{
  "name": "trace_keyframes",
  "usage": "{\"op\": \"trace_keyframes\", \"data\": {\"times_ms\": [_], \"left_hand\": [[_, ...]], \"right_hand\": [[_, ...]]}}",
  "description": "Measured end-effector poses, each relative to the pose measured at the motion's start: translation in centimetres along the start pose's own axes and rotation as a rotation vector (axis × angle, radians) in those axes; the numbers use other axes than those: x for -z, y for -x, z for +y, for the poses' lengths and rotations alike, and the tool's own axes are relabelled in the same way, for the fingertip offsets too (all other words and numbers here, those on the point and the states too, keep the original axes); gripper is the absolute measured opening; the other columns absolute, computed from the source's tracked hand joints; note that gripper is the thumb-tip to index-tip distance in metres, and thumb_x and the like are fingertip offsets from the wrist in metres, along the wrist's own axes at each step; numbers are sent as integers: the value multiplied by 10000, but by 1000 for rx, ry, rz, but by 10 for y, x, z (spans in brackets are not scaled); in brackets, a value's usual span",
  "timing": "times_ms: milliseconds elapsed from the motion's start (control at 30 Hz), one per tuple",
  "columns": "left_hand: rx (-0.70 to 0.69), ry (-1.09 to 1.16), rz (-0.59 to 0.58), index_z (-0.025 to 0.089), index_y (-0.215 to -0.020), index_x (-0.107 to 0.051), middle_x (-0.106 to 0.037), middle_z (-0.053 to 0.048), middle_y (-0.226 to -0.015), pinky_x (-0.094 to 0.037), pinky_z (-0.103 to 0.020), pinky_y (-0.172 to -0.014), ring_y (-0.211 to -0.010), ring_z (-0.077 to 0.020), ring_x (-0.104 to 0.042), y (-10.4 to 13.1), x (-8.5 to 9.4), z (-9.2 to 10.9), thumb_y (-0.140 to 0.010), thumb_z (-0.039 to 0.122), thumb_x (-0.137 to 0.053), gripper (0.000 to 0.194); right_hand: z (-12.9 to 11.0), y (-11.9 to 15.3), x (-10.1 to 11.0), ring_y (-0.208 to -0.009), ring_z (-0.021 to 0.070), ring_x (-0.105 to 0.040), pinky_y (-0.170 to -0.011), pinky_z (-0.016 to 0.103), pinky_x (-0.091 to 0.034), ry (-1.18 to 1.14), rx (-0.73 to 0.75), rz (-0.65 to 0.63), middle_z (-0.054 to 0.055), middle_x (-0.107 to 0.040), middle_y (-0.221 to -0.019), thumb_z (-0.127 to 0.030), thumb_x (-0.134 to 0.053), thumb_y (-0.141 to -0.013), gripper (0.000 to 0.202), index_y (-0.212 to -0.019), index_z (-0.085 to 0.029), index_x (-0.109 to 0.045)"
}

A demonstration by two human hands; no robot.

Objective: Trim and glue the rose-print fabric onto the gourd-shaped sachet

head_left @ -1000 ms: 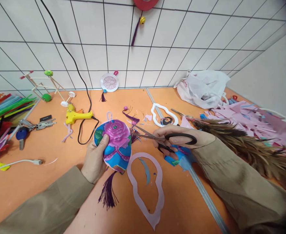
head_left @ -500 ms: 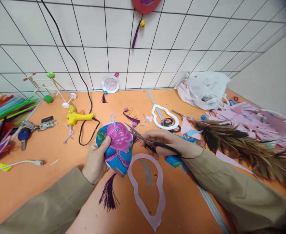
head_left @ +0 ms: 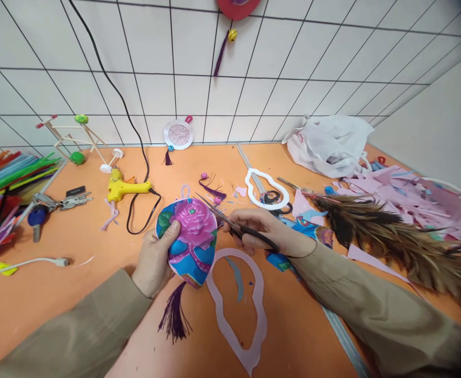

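My left hand (head_left: 157, 257) grips a fabric-covered ornament (head_left: 193, 249) by its left edge, thumb on the front. The ornament is blue with a big pink flower, a small loop on top and a dark purple tassel (head_left: 175, 315) hanging below. In my right hand (head_left: 259, 231) is a pair of black-handled scissors (head_left: 240, 229), its blades pointing up and left at the ornament's upper right edge. Whether the blade tips touch the fabric I cannot tell. Under and right of the ornament lies a pink wavy paper frame (head_left: 259, 315), with a grey-blue curved scrap (head_left: 236, 278) inside its outline.
A yellow glue gun (head_left: 128, 190) with a black cord stands at left, near keys (head_left: 73, 201) and a white cable (head_left: 45, 261). A white wavy frame (head_left: 256, 197), a feather bundle (head_left: 391, 231), pink scraps (head_left: 407, 205) and a white plastic bag (head_left: 328, 144) lie at right.
My right hand and the scissors have shifted slightly left, with the blades moving closer along the ornament's upper right edge. The left hand and ornament have barely moved.
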State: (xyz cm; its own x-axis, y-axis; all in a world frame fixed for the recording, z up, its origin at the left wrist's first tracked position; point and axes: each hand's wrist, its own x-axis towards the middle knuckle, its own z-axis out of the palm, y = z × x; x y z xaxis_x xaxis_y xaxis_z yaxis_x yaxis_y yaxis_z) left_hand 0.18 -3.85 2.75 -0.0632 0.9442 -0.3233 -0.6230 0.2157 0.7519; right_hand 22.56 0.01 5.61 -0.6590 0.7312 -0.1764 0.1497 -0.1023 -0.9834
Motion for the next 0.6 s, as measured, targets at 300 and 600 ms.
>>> {"op": "trace_keyframes", "data": {"times_ms": [300,600], "left_hand": [[6,-31,-14,138,-743,-734,-764,-65,-681,-619,-304,-546,-550,-216,-716,1,0,1,-564,321,-914,313],[18,-35,-5,129,-720,-733,-754,-62,-655,-606,-284,-516,-528,-203,-704,0,0,1,-542,333,-922,329]], "right_hand": [[3,-2,2,-616,106,-440,-545,232,-372,158,119,42,-10,-500,-724,-282,-657,-754,167,-873,-178,-601],[0,0,2,-648,104,-424,-575,230,-357,244,78,81,-7,-485,-734,-291,-651,-743,196,-879,-159,-602]]}}
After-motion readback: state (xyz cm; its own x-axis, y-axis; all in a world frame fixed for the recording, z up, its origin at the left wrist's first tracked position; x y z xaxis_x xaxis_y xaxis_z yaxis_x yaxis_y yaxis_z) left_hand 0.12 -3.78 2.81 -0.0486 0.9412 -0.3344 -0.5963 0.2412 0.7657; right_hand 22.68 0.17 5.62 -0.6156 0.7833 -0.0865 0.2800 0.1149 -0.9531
